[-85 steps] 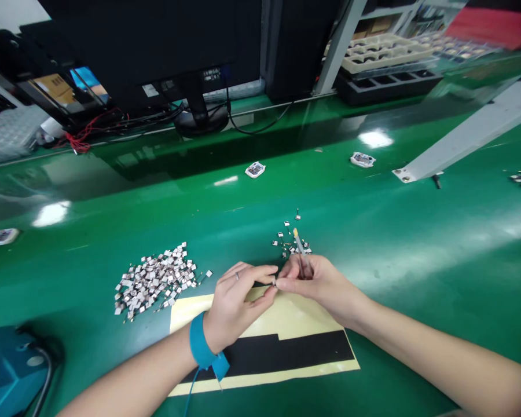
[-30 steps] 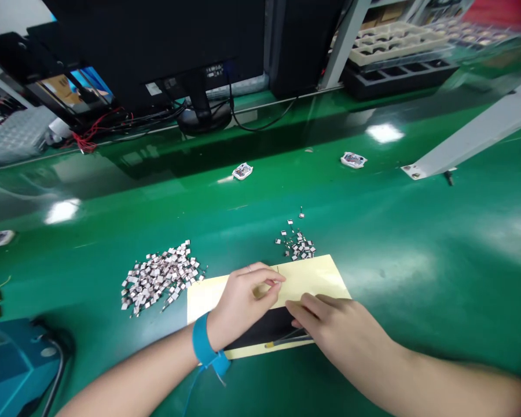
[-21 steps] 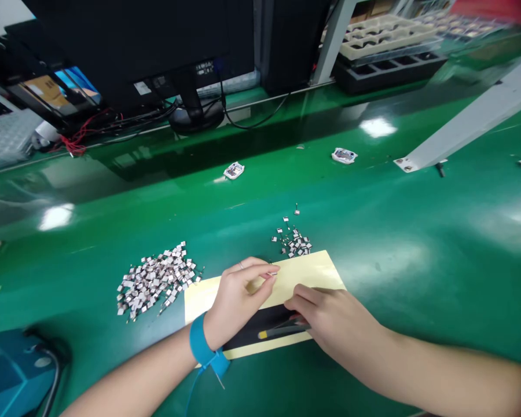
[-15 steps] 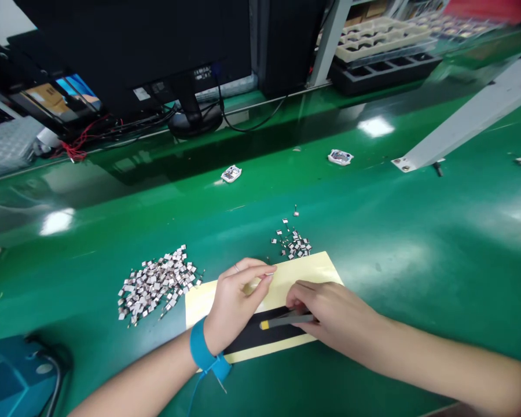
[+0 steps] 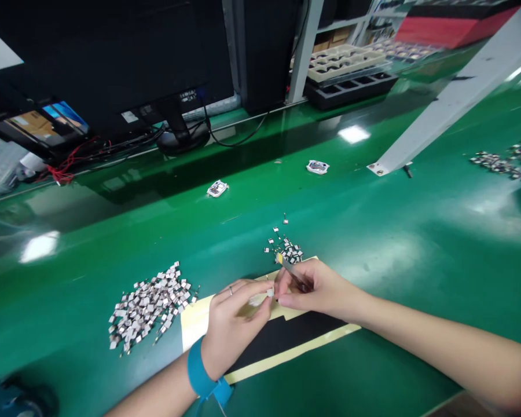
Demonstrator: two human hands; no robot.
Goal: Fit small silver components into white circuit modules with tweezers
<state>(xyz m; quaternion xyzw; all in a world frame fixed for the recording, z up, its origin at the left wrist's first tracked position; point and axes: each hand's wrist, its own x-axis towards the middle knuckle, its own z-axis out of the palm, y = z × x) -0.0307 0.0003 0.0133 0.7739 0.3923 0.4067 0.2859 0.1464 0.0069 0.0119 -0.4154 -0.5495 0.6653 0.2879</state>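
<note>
So from my end of the feed, the left hand point(image 5: 230, 318) has thumb and index in a narrow pinch on a small white piece point(image 5: 270, 292), up over the pale yellow sheet point(image 5: 193, 327) with its black strip point(image 5: 282, 339). The right hand point(image 5: 319, 289) is curled round a slim grey tool point(image 5: 292, 269), yellow end sticking up and away. Its fingertips sit right by the piece — can't tell if they touch it.

I'd call this the fine fingertip bit, done by hand with the tool parked in the grip. Looks to me like the next move needs a steady left pinch and small right-finger motion.

Room-wise, I'd watch the far side: the small cluster of parts point(image 5: 290, 252) lies just past the right hand, and the yellow end overlaps it in view. The big pile point(image 5: 150, 307) sits left, near the sheet's left edge. The slanted post point(image 5: 451, 95) is well apart from the right forearm — more slack that way — and the bench's point(image 5: 408, 341) near edge peeks out bottom right.
</note>
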